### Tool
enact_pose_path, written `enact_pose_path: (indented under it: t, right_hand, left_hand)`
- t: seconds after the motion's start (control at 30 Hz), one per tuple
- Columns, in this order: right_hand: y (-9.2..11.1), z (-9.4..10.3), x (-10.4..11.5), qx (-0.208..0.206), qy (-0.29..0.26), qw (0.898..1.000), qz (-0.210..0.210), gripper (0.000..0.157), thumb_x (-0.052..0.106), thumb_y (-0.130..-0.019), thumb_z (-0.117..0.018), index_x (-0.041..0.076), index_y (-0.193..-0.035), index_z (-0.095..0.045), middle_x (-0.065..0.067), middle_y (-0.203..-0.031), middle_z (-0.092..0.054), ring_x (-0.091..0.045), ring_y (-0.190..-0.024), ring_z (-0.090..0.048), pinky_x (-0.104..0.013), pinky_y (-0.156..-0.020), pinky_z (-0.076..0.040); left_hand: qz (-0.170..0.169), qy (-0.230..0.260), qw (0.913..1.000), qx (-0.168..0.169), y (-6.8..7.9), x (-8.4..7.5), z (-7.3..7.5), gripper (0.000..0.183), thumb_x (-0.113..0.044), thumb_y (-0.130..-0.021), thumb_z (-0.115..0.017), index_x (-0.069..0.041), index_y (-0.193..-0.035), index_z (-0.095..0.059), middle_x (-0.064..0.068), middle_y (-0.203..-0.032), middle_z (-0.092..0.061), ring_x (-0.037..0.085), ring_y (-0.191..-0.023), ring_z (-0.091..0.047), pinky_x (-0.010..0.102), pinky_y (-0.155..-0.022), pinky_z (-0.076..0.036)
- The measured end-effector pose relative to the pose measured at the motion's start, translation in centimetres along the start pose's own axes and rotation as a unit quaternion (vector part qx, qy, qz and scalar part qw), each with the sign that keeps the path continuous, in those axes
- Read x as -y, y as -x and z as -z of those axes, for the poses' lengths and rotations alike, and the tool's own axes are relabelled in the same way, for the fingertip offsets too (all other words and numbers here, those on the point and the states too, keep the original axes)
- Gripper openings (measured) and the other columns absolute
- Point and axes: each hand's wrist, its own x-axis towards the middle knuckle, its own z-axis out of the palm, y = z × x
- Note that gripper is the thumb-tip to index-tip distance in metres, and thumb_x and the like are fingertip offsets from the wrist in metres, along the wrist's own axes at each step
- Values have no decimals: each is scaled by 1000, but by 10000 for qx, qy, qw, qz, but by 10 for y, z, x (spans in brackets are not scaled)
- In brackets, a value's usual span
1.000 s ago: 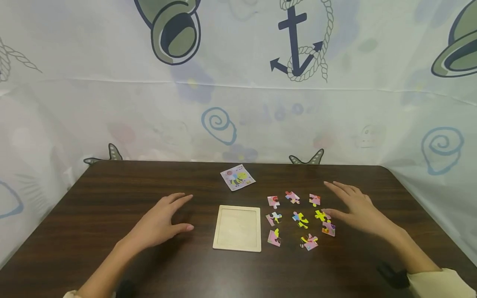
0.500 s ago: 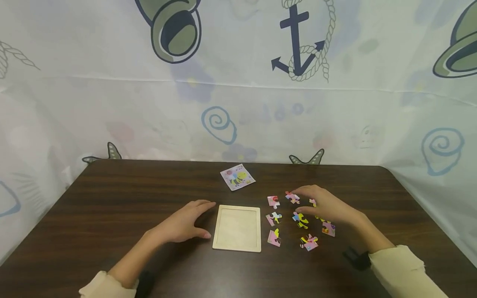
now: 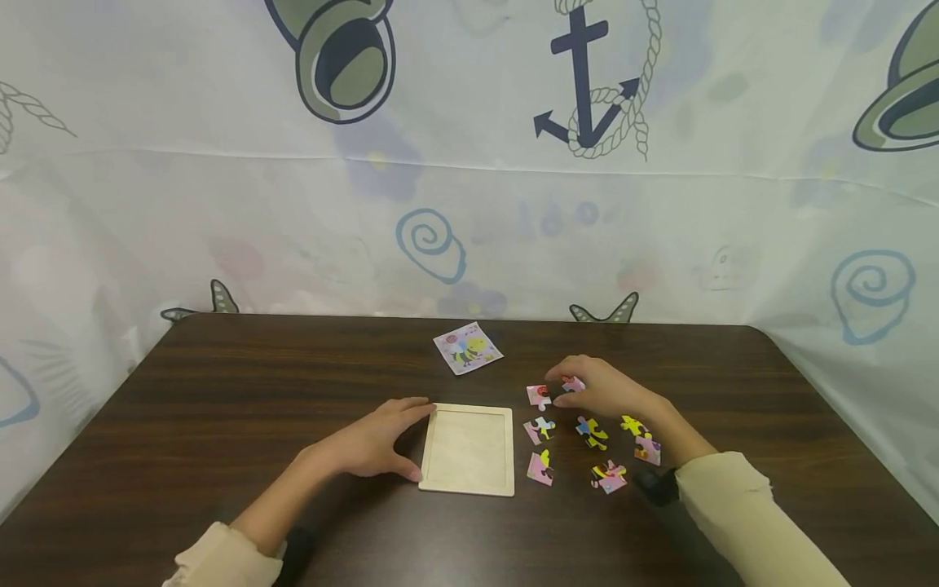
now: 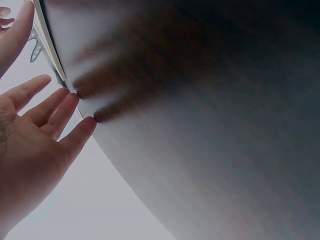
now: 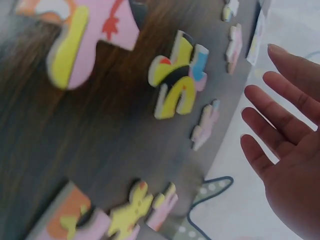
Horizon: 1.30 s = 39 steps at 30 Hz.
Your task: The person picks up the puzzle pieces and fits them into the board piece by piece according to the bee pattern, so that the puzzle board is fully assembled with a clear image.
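A square wooden puzzle tray (image 3: 469,452) lies on the dark table, bare inside. My left hand (image 3: 374,440) is at its left side, thumb and fingertips right at the rim, fingers spread; the left wrist view shows them extended. My right hand (image 3: 605,387) reaches over the jigsaw pieces, thumb and fingers apart around a pink piece with red (image 3: 573,384). The right wrist view shows the fingers loosely extended, nothing in them. Close by lie a pink corner piece (image 3: 538,396) and a yellow-and-black piece (image 3: 591,432). One upper right piece is hidden under the right hand.
A picture card with a bee (image 3: 468,349) lies behind the tray. More pieces sit right of the tray, among them a pink-and-yellow one (image 3: 539,468) and a purple-pink one (image 3: 647,449). A patterned cloth (image 3: 469,204) hangs behind the table.
My left hand has moved right, up to the tray's left edge. My right hand has swept left from beyond the pieces to over the back row. Tray, pieces and card have stayed put.
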Motion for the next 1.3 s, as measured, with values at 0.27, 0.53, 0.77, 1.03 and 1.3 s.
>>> enact_pose_path:
  t: [0.27,0.53,0.77,1.03,1.3]
  right_hand:
    - [-13,-11,-6,128,-57,9999,-96,27,10,-82,-68,2,-108,-64,-9,-107,-60,-29,-103,-53,-46,-87,-43]
    - [-17,-16,-4,78,65,9997,-212,28,10,-80,-70,4,-106,-64,-7,-103,-58,-30,-101,-53,-55,-89,-35]
    - [-19,-18,-4,-70,164,9992,-368,25,11,-77,-72,6,-101,-66,-5,-101,-59,-28,-100,-53,-61,-87,-26]
    - [-19,-18,-8,-168,262,9986,-422,19,11,-78,-72,7,-96,-66,-6,-99,-59,-28,-95,-54,-59,-84,-27]
    - [-16,-19,-8,-193,307,9980,-522,18,12,-79,-71,7,-96,-66,-6,-99,-57,-28,-97,-51,-59,-85,-25]
  left_hand:
    - [-48,-82,9999,106,2,-2,1,81,-20,-71,-79,1,-137,-36,18,-145,-27,37,-129,-25,52,-98,-30]
    - [-130,-225,9995,159,1,0,-1,81,-25,-70,-79,1,-136,-39,14,-145,-30,35,-129,-26,58,-98,-25]
    - [-118,-467,9988,47,0,-1,-3,83,-33,-72,-77,1,-136,-39,13,-144,-31,36,-129,-26,61,-97,-23]
    - [-113,-737,9971,-149,-7,-1,-4,80,-37,-73,-75,2,-134,-41,18,-142,-33,37,-128,-29,61,-96,-25]
    - [-165,-599,9979,-195,-10,1,-4,81,-36,-72,-76,4,-133,-41,21,-141,-33,38,-128,-29,57,-97,-27]
